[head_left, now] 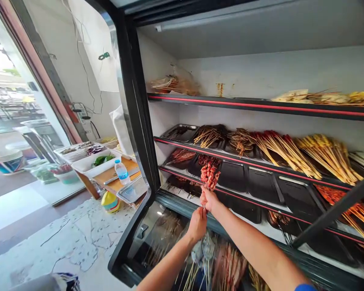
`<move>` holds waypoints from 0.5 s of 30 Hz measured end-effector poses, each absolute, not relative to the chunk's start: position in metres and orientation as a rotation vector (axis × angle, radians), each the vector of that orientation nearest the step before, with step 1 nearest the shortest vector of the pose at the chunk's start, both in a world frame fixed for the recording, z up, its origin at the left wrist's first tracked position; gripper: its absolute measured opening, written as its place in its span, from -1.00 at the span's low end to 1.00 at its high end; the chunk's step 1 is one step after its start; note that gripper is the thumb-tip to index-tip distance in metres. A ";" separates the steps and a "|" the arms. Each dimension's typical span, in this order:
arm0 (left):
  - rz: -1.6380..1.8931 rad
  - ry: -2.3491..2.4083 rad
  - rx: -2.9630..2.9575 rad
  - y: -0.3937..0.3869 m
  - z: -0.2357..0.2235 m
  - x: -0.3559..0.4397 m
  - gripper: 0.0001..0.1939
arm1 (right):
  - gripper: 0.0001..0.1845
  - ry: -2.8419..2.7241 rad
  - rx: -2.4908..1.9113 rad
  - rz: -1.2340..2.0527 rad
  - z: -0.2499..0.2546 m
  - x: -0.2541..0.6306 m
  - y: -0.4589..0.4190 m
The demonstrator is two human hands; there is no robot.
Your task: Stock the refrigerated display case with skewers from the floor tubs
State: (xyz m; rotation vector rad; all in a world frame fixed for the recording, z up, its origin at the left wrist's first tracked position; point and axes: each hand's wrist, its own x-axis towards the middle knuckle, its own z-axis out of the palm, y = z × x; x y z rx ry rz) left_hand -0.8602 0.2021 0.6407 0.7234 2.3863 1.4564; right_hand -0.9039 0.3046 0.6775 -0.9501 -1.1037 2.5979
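Note:
Both of my hands grip a bunch of meat skewers (210, 171) in front of the open display case. My right hand (208, 199) is closed around the sticks just below the red meat. Lower on the same sticks, my left hand (197, 222) is wrapped round their ends. The meat points up and away from me, over the edge of a shelf. Behind it lies a tray of dark red skewers (200, 161), partly hidden by the bunch. Black trays (232, 176) stand to the right of the meat.
Skewers with pale sticks (286, 155) fill the shelf above. A dark diagonal bar (336, 208) crosses the right side. Below my hands, glass covers more skewers (230, 262). At left, a wooden table holds a water bottle (121, 171) and a metal tray (132, 190).

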 end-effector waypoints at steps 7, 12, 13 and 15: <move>1.028 2.723 0.771 0.239 0.678 -0.944 -0.67 | -0.47 -1.184 -0.754 2.709 0.695 -0.996 0.348; 0.895 2.816 0.884 0.260 0.703 -0.999 -0.65 | -0.49 -1.346 -0.581 2.682 0.707 -1.048 0.376; 0.882 2.812 0.906 0.265 0.707 -1.010 -0.66 | -0.50 -1.363 -0.569 2.668 0.708 -1.058 0.381; 0.844 2.797 0.954 0.275 0.714 -1.030 -0.67 | -0.51 -1.397 -0.547 2.631 0.707 -1.075 0.391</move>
